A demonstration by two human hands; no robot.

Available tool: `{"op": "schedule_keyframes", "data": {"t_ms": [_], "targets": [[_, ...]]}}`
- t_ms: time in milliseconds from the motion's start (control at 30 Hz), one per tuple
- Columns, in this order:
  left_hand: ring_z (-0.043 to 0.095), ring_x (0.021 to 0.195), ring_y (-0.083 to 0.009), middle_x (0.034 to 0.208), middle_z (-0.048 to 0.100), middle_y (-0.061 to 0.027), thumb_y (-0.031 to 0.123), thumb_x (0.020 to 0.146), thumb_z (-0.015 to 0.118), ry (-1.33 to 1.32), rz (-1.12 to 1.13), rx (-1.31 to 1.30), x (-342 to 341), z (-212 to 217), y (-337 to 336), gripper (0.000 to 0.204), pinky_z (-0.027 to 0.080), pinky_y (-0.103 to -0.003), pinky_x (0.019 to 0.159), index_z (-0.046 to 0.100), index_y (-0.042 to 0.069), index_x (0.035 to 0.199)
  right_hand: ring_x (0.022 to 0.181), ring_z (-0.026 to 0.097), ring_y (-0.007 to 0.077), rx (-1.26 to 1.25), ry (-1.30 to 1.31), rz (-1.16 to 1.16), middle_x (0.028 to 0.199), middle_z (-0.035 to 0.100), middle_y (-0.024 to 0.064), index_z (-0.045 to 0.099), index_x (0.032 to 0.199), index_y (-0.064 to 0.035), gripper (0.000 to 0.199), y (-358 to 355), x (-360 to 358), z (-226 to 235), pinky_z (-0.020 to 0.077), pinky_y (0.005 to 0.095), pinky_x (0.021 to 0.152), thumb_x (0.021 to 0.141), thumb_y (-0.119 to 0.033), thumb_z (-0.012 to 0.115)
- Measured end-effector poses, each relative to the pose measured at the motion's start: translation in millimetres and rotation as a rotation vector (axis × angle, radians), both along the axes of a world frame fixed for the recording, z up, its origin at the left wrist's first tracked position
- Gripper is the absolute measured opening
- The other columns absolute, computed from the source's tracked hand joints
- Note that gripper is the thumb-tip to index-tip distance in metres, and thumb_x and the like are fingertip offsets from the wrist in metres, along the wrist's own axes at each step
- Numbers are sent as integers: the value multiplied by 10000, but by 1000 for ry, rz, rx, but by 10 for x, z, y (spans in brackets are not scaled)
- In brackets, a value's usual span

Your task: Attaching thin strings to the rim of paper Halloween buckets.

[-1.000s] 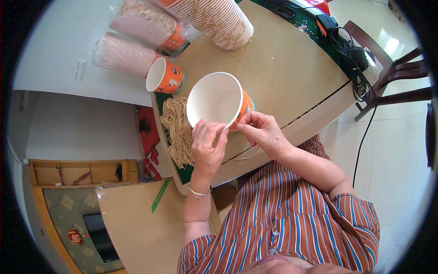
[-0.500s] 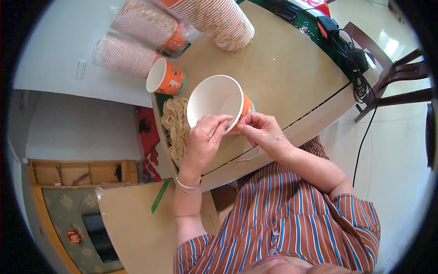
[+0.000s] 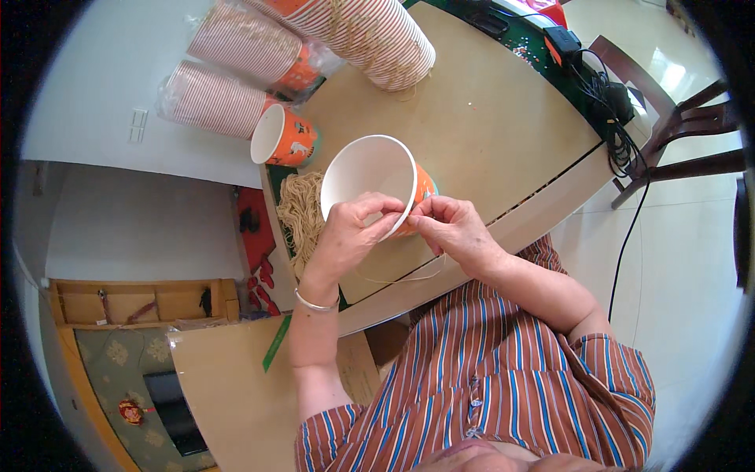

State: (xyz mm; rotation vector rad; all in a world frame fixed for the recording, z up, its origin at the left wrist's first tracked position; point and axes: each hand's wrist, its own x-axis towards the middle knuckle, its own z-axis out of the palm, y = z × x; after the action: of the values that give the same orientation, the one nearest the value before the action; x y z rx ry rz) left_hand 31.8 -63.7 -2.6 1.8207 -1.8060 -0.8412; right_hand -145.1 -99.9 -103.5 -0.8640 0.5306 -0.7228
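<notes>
A large paper bucket (image 3: 366, 169), white inside and orange outside, is tilted on the table with its mouth toward me. My left hand (image 3: 355, 226) is closed at its near rim, thumb and fingers meeting at the edge. My right hand (image 3: 454, 234) pinches a thin beige string (image 3: 401, 280) against the bucket's outer side, close to the left fingertips. The string's loose part sags below both hands over the table edge. Exactly how it sits at the rim is hidden by the fingers. Left of the bucket lies a bundle of beige strings (image 3: 297, 206).
A smaller orange paper cup (image 3: 271, 135) lies beyond the strings. Long stacks of nested paper buckets (image 3: 377, 47) and wrapped paper cups (image 3: 216, 98) fill the far left. Black cables (image 3: 621, 141) and a dark wooden chair (image 3: 700, 130) are on the right.
My left hand and forearm have shifted slightly left, and its fingertips have closed in at the rim near the right hand. The bucket has moved a little toward me.
</notes>
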Motion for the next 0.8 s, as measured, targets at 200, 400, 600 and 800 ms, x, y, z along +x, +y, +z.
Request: {"op": "schedule_keyframes", "data": {"t_ms": [200, 400, 600, 800], "targets": [[676, 848, -184, 905, 704, -102, 22, 878, 687, -50, -81, -67, -40, 32, -55, 107, 535, -306, 775, 719, -13, 974, 570, 468, 23, 33, -45, 9, 719, 571, -55, 665, 924, -53, 159, -20, 10, -39, 373, 204, 494, 984, -200, 683], [674, 830, -161, 865, 696, -81, 42, 879, 690, -94, -46, -132, -27, 9, -45, 85, 533, -304, 767, 703, 3, 954, 574, 481, 28, 47, -76, 27, 722, 578, -43, 654, 969, -56, 127, -31, -17, -14, 375, 204, 489, 979, -179, 683], [673, 893, -108, 879, 700, -54, 64, 952, 639, 239, 170, -69, 55, -154, 14, 85, 543, -283, 816, 649, -9, 994, 603, 483, 23, -28, -18, 200, 757, 587, -56, 668, 999, -45, 132, -55, -108, -54, 369, 211, 503, 953, -164, 702], [672, 906, -115, 935, 696, -44, 38, 989, 584, 454, 165, -151, 78, -219, 35, 63, 541, -266, 858, 618, -6, 1017, 725, 523, 41, -218, -18, 123, 813, 588, -63, 672, 997, -35, 132, -28, -88, -167, 424, 212, 646, 975, -165, 681]]}}
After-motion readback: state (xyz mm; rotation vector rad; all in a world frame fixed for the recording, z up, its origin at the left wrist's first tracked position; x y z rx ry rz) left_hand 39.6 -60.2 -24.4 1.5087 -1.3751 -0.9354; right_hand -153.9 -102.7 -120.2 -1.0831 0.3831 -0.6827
